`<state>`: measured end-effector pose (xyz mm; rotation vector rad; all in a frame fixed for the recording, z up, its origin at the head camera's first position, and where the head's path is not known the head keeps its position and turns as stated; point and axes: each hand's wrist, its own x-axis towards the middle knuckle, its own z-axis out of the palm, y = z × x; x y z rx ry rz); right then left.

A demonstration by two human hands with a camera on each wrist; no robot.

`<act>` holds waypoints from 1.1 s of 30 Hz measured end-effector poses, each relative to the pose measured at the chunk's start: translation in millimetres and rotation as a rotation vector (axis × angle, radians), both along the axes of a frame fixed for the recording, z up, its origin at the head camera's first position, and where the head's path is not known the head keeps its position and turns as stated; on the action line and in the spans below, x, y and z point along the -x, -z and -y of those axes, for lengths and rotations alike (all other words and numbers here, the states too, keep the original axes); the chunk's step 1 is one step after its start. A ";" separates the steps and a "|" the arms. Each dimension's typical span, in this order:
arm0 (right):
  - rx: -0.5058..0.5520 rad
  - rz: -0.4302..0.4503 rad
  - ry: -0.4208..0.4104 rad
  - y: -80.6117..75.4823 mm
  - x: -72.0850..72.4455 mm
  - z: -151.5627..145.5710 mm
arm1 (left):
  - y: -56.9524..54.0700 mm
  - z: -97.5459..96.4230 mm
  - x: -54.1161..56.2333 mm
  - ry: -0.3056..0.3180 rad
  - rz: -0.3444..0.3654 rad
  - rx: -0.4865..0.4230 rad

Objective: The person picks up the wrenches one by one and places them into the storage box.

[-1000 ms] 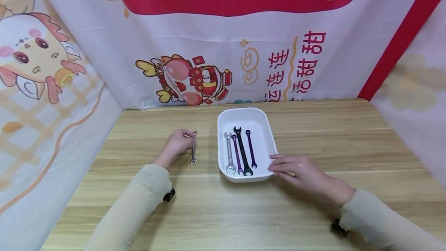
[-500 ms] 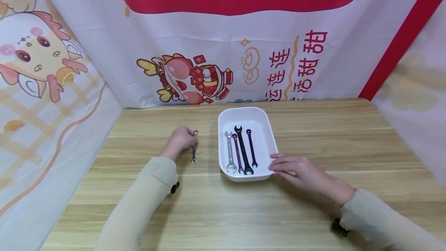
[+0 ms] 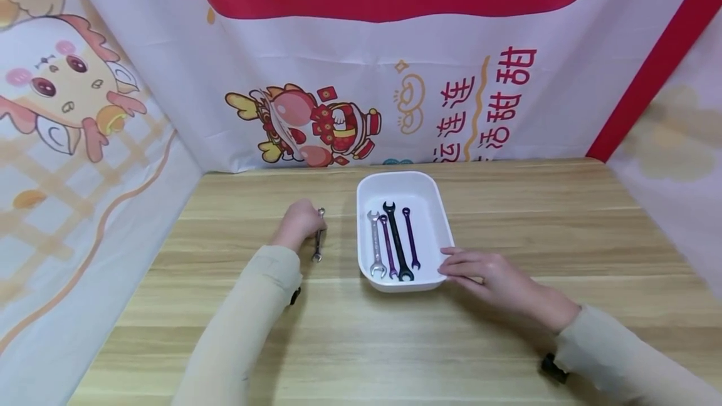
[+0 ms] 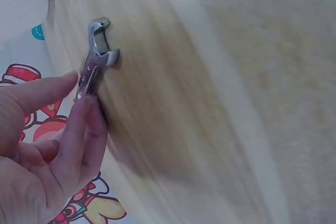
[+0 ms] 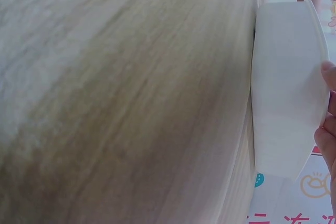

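My left hand (image 3: 301,224) pinches a small silver wrench (image 3: 318,244) between thumb and fingertips, left of a white plastic tub. In the left wrist view, the open jaw end of this wrench (image 4: 100,51) sticks out beyond the fingers, close over the wood. The white tub (image 3: 368,268) stands at mid-table with several wrenches lying lengthwise inside: a silver wrench (image 3: 376,246), a black wrench (image 3: 398,240), and two purple ones. At the tub's near right corner, my right hand (image 3: 487,277) grips the rim; the right wrist view shows fingers along the tub's rim (image 5: 315,35).
The wooden tabletop (image 3: 361,343) runs under both forearms. A printed cloth (image 3: 316,55) hangs along the back edge, with more cloth at the left and right sides. Dark wrist devices show beneath both sleeves.
My left hand has shifted slightly right and away from me, its fingers now covering more of the silver wrench. The right hand stays at the tub; the head view has shifted slightly.
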<state>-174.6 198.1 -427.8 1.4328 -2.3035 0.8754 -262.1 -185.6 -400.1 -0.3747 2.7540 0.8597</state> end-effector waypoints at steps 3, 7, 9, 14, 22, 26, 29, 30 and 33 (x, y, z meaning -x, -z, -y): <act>0.003 -0.015 -0.009 -1.7 1.9 -0.8 | -3.6 -5.4 2.4 0.015 -0.024 0.048; 0.029 -0.028 -0.026 -0.1 1.8 -1.1 | -3.9 -10.8 4.2 0.041 -0.042 0.113; 0.043 -0.032 -0.032 0.4 2.3 -1.0 | -3.6 -12.1 5.4 0.033 -0.047 0.115; 0.056 -0.038 -0.043 0.6 3.5 -0.3 | -2.1 -11.5 6.5 0.002 -0.033 0.098; 0.059 -0.028 -0.034 0.6 3.2 0.9 | -3.2 -11.3 7.3 -0.033 -0.039 0.087; 0.062 -0.034 -0.032 0.7 2.7 1.6 | -1.5 -10.7 6.9 -0.031 -0.048 0.090; 0.061 -0.033 -0.030 0.9 2.3 1.8 | 0.4 -9.4 6.7 -0.040 -0.039 0.073; 0.060 -0.031 -0.027 0.9 2.3 1.7 | 0.8 -8.9 6.8 -0.040 -0.038 0.068; 0.063 -0.028 -0.026 0.7 2.4 1.1 | 1.3 -7.9 7.2 -0.045 -0.034 0.041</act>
